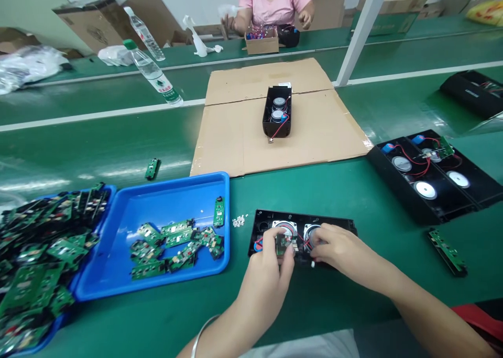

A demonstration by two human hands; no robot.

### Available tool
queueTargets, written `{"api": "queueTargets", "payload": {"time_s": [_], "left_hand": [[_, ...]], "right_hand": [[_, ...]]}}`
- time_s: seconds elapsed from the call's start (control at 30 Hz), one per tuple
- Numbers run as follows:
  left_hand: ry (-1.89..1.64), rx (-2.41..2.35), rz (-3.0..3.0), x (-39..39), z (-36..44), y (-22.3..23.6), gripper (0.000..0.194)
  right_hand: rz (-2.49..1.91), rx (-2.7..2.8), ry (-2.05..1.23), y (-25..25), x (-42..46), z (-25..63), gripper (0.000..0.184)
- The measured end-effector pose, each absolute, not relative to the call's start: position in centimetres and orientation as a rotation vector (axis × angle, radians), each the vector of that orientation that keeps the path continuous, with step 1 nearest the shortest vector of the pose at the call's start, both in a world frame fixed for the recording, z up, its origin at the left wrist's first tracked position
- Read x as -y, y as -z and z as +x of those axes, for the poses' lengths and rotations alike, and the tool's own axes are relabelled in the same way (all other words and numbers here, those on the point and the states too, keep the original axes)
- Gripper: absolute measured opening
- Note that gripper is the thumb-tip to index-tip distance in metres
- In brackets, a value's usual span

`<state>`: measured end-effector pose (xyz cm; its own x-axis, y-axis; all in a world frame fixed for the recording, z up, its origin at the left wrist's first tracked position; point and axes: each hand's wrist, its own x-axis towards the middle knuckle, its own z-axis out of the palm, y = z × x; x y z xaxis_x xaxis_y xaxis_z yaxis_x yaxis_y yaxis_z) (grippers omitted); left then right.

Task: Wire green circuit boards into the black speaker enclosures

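A black speaker housing (334,221) lies open-side up on the green bench, with two round speaker drivers inside. Above its left driver (286,227), my left hand (267,274) pinches a small green circuit board (281,245) between thumb and fingers. My right hand (340,248) reaches over the right driver (309,234), its fingertips closed together beside the red wires (302,239). What these fingertips hold is hidden. A small white connector (313,264) shows just below them. At the housing's left end sits a blue cylindrical part (258,245), partly covered.
Blue trays (129,201) of circuit boards stand left, beside small white pieces (238,221). Another housing (277,130) rests on cardboard (223,138). Further housings (408,190) and a loose board (447,252) lie right. Beyond a post (361,33) and bottles (155,77), a person (275,1) works opposite.
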<state>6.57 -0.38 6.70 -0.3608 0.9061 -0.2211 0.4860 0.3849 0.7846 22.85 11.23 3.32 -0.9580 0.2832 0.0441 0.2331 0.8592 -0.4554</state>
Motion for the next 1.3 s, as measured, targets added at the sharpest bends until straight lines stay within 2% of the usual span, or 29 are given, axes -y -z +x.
{"api": "queueTargets", "payload": {"time_s": [0.1, 0.27, 0.4, 0.57, 0.63, 0.77, 0.83, 0.9, 1.0, 1.1, 1.3], "left_hand": [[-0.835, -2.053, 1.307, 0.5, 6.8, -6.7, 0.02], [-0.813, -2.047, 1.792, 1.3, 7.2, -5.8, 0.018], [-0.663, -2.027, 2.003, 1.6, 6.8, -5.1, 0.02], [-0.517, -2.058, 1.932, 1.3, 6.5, -5.2, 0.023], [-0.489, -2.085, 1.883, 1.2, 6.5, -5.5, 0.024], [-0.471, -2.072, 1.786, 1.2, 6.4, -5.9, 0.023], [-0.497, -2.072, 1.675, 1.2, 6.3, -6.0, 0.023], [-0.539, -2.085, 1.548, 1.1, 6.3, -6.0, 0.022], [-0.584, -2.128, 1.436, 0.9, 6.3, -5.9, 0.017], [-0.615, -2.152, 1.391, 0.7, 6.4, -5.6, 0.016], [-0.677, -2.17, 1.344, 0.6, 6.6, -5.2, 0.017]], "right_hand": [[-0.601, 2.853, -0.79, -3.3, -10.7, 22.2, 0.015], [-0.944, 2.825, -0.772, -2.9, -9.7, 21.1, 0.018], [-1.162, 2.714, -0.801, -3.0, -9.6, 20.4, 0.004], [-0.856, 2.578, -1.33, -4.1, -10.8, 20.9, 0.013], [-0.809, 2.444, -1.557, -4.5, -11.4, 21.2, 0.011], [-0.911, 2.118, -1.94, -4.6, -12.0, 21.1, 0.022], [-1.012, 1.994, -2.017, -4.4, -11.9, 20.8, 0.024], [-1.06, 1.993, -1.976, -4.2, -11.5, 20.4, 0.021], [-1.018, 2.221, -1.674, -4.2, -10.8, 20.1, 0.01], [-0.924, 2.448, -1.305, -4.3, -10.3, 20.0, 0.015], [-0.834, 2.66, -0.859, -3.8, -9.4, 20.1, 0.015]]}}
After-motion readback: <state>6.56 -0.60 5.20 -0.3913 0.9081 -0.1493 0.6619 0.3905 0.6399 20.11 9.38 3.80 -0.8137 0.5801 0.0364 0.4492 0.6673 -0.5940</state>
